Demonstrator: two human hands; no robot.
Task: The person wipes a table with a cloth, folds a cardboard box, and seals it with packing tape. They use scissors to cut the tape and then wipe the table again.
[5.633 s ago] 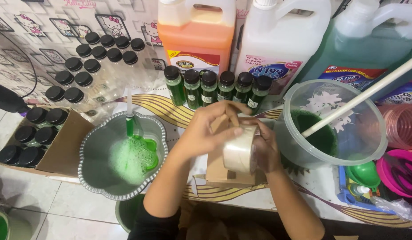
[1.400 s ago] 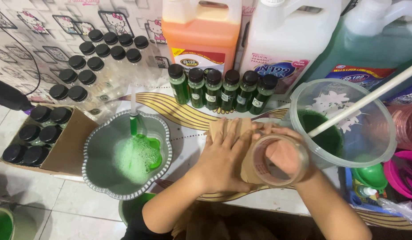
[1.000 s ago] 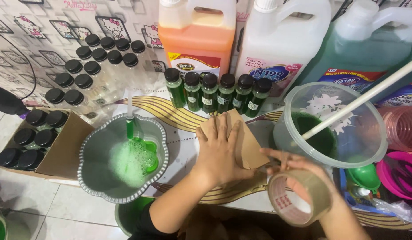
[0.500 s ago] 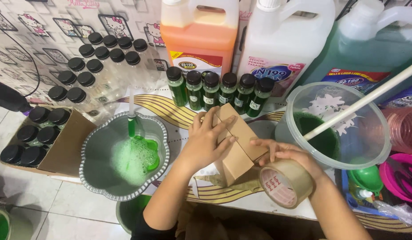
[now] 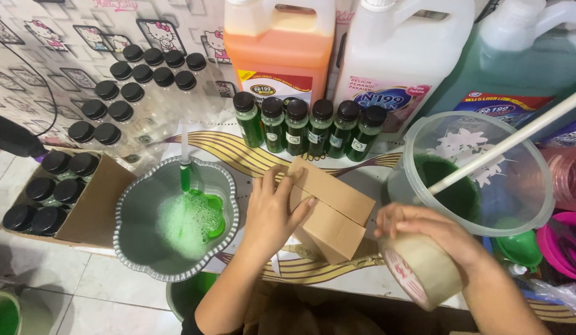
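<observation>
My left hand (image 5: 270, 217) lies flat on the left side of a small brown cardboard box (image 5: 333, 211), steadying it on the table. The box lies at an angle, its flaps shut. To its right, my right hand (image 5: 424, 232) grips a roll of clear packing tape (image 5: 421, 273), held just off the box's lower right corner. A row of several small bottles of green liquid with black caps (image 5: 310, 127) stands just behind the box.
A grey scalloped bowl (image 5: 136, 226) with green foamy liquid sits left of my left hand. A clear bucket (image 5: 480, 170) with green liquid and a white stick stands right. Big jugs (image 5: 279, 49) line the back. An open carton of black-capped bottles (image 5: 58, 195) is far left.
The tape roll has left the top of the box and come down to the right in my right hand. The box has been turned at an angle under my left hand.
</observation>
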